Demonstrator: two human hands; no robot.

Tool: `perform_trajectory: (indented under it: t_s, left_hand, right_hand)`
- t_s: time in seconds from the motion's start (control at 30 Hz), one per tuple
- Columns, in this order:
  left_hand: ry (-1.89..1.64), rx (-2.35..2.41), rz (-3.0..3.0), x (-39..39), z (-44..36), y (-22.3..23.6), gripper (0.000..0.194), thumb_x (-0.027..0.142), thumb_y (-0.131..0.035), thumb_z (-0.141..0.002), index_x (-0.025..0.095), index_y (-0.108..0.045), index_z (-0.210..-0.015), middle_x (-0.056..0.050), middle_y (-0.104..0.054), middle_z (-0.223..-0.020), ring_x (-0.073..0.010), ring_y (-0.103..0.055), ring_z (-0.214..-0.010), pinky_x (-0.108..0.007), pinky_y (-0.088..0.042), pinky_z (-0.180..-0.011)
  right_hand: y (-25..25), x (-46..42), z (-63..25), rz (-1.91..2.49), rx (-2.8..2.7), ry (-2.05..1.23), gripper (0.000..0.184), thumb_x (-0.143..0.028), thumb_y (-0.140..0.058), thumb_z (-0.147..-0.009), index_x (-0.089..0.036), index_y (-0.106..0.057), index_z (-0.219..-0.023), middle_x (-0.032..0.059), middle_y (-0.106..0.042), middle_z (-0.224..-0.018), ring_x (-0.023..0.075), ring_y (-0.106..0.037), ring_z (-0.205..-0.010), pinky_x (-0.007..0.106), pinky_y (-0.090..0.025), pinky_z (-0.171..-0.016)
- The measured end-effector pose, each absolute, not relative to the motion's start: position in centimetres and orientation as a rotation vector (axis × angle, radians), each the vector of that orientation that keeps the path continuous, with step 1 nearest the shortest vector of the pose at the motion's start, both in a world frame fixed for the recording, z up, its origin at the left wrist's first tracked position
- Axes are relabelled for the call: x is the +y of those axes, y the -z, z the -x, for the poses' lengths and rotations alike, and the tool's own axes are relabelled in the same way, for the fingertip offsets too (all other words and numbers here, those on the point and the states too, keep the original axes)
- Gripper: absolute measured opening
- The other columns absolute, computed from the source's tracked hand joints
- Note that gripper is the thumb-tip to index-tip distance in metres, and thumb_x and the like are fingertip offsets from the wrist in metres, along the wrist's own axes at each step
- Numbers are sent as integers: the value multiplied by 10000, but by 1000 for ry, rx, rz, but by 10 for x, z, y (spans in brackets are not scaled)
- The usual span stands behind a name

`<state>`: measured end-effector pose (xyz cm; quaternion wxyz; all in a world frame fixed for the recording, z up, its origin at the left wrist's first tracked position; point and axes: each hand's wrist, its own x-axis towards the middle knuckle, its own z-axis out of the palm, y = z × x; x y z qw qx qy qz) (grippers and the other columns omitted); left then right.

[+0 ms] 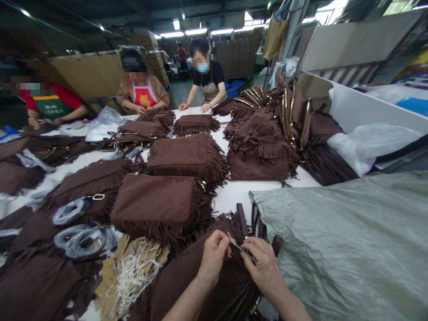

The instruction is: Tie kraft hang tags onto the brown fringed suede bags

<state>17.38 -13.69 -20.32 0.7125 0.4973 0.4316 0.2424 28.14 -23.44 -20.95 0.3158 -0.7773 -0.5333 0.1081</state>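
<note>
My left hand (214, 256) is closed in a pinch over a brown fringed bag (187, 272) that lies in front of me. Between its fingertips there may be a thread, too fine to make out. My right hand (262, 261) grips a thin, pointed metal tool (238, 246), whose tip reaches toward the left fingertips. Its exact kind does not show. Just beyond both hands a brown strap (242, 219) stands up from the bag. To the left lies a heap of tan paper tags (122, 249) with white strings (138, 263).
Stacks of brown fringed bags (154, 198) cover much of the white table (230, 196). Plastic-wrapped coils (80, 240) lie at left. Grey-green sheeting (351, 236) spreads on the right. Gold-zippered pouches (289, 111) are piled behind. Several co-workers (209, 80) are across the table.
</note>
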Motion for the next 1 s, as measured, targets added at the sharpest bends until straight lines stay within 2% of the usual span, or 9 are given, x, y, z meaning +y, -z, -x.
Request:
perform_trajectory:
  t_s: [0.4, 0.6, 0.73, 1.0]
  left_hand:
    - [-516, 952, -1076, -137, -177, 200, 262, 395, -543, -710, 147, -522, -632, 25, -524, -511, -62, -390, -426, -180, -288, -431]
    - [-517, 959, -1058, -137, -177, 201, 271, 406, -551, -706, 147, -520, -632, 28, -521, -497, -59, -389, -412, -179, -288, -423]
    - [-507, 965, -1048, -137, -178, 202, 269, 401, -556, -705, 141, -527, -643, 24, -529, -511, -58, -403, -424, -172, -300, -426]
    - [-470, 976, -991, -138, -179, 206, 259, 391, -579, -679, 145, -498, -652, -1, -585, -596, -55, -434, -428, -158, -295, -386]
  right_hand:
    - [216, -230, -278, 2015, -1260, -355, 130, -141, -410, -782, -209, -497, -714, 32, -600, -781, 181, -553, -785, 331, -422, -725]
    - [218, -231, -278, 1966, -1226, -412, 111, -188, -434, -803, -207, -536, -842, 48, -614, -872, 183, -559, -856, 318, -434, -759]
    - [216, -229, -277, 1942, -1275, -465, 145, -183, -405, -824, -209, -533, -761, 27, -611, -797, 167, -558, -788, 307, -423, -734]
    - [217, -229, -278, 1912, -1113, -549, 162, -248, -389, -825, -206, -509, -725, 28, -587, -753, 168, -552, -736, 289, -424, -686]
